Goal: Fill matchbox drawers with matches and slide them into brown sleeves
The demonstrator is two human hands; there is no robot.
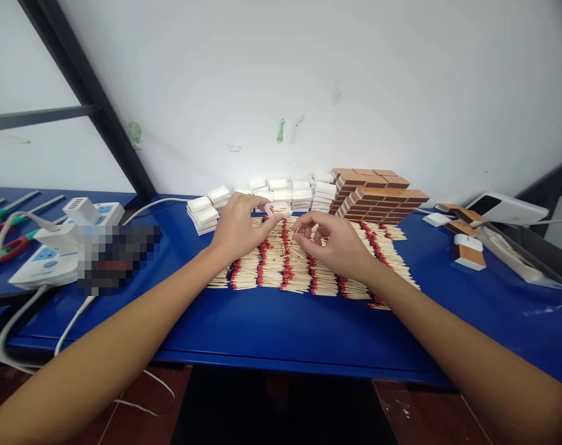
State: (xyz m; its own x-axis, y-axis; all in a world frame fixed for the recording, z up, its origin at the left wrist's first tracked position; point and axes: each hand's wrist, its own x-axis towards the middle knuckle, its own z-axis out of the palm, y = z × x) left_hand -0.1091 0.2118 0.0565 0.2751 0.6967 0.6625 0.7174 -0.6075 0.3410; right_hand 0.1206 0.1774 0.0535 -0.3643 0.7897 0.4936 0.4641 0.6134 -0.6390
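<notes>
My left hand [241, 227] grips a small white matchbox tray [279, 210] between thumb and fingers. Some red-headed matches show inside that tray. Just right of it, my right hand [330, 241] is curled, thumb and fingertips pinched together above the matches; what is between them is too small to make out. Beneath both hands, loose matches [297, 278] lie in several rows with red heads in bands. Behind them stand stacks of white trays [302, 193]. Brick-patterned matchbox sleeves [385, 201] are piled at the back right of the rows.
On the left of the blue table [272, 330] are a white power strip [54, 259] with plugs and cables, a pixelated dark object [118, 256], and scissors [12, 247]. A white device [510, 207], loose boxes [469, 254] and an open bag [531, 256] lie at right.
</notes>
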